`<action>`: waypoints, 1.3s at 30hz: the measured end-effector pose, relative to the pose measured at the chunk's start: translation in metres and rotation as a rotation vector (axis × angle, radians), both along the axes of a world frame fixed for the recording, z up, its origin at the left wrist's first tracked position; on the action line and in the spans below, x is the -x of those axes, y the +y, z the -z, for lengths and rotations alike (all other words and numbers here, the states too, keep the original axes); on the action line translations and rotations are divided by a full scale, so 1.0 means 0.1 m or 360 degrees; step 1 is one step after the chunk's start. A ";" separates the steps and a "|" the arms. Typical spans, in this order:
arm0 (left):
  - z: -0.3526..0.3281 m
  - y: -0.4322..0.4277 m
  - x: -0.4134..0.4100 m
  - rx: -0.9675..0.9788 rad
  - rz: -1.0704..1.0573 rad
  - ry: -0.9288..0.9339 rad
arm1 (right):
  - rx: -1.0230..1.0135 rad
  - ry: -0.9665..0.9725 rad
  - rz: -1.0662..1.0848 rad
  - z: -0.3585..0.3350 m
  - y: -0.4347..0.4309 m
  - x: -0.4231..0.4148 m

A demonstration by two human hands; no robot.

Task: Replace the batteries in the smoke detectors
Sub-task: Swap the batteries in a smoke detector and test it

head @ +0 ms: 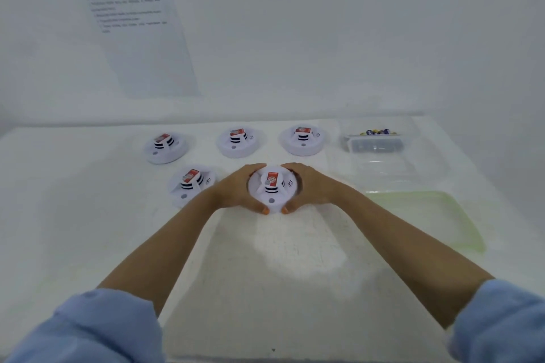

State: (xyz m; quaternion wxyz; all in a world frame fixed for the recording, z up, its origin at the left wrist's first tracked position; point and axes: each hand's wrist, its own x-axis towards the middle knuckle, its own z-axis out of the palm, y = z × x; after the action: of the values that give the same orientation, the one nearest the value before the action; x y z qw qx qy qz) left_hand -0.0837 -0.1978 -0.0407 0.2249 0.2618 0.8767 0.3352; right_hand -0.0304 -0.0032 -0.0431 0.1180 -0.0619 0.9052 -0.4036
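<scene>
Smoke detector [271, 189] on the tabletop [88, 215], front row | your left hand [236, 190] and right hand [309, 187] wrap its rim (both closed on it) | step: opening | next: twist or lift; batteries [378, 132] wait far right.

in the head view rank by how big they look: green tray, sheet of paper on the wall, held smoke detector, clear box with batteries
1. sheet of paper
2. green tray
3. clear box with batteries
4. held smoke detector

The last two look close, and distance from the camera differs.
</scene>
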 end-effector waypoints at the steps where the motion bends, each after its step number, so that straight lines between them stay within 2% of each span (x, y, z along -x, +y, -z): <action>1: 0.02 0.01 0.01 -0.0026 0.0004 0.0008 | 0.0002 -0.0011 0.0008 0.01 -0.01 0.01; 5: -0.01 0.04 0.03 -0.0102 0.0043 0.0011 | -0.0007 -0.0040 -0.0023 -0.10 -0.04 -0.05; 9: -0.18 0.20 0.07 -0.0219 0.0114 0.0029 | 0.0223 0.0192 0.0085 -0.33 0.12 -0.16; 12: -0.39 0.48 0.11 -0.0314 0.0138 0.0077 | 0.0445 0.0190 0.0192 -0.49 0.39 -0.20; 20: -0.71 1.49 0.03 -0.0508 0.0345 0.0126 | 0.0631 0.0278 0.0303 -1.01 1.22 -0.40; 24: -0.71 1.90 -0.06 -0.0853 0.0292 -0.0055 | 0.1217 0.0260 0.0481 -1.05 1.70 -0.50; 25: -0.67 2.00 -0.07 -0.0910 0.0285 -0.0107 | 0.1264 0.0203 0.0518 -1.03 1.79 -0.52; 28: -0.62 2.23 -0.16 -0.0948 0.0294 -0.0124 | 0.1209 -0.0097 0.0421 -0.91 1.96 -0.55; 30: -0.59 2.33 -0.21 -0.0970 0.0278 -0.0130 | 0.1284 -0.0187 0.0345 -0.82 2.02 -0.55; 34: -0.51 2.42 -0.30 -0.1130 0.0162 -0.0040 | 0.1425 -0.0090 0.0510 -0.79 2.09 -0.51; 36: -0.47 2.40 -0.31 -0.1165 0.0089 0.0052 | 0.1403 -0.0075 0.0597 -0.76 2.11 -0.48; 39: -0.43 2.36 -0.32 -0.1102 0.0152 0.0170 | 0.1297 -0.0058 0.0613 -0.70 2.07 -0.43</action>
State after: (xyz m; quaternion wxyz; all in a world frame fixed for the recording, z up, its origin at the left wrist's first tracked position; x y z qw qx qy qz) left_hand -0.0519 0.0384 0.0020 0.0920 0.3804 0.7083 0.5875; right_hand 0.0127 0.2038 0.0273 0.0227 0.0736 0.6651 -0.7428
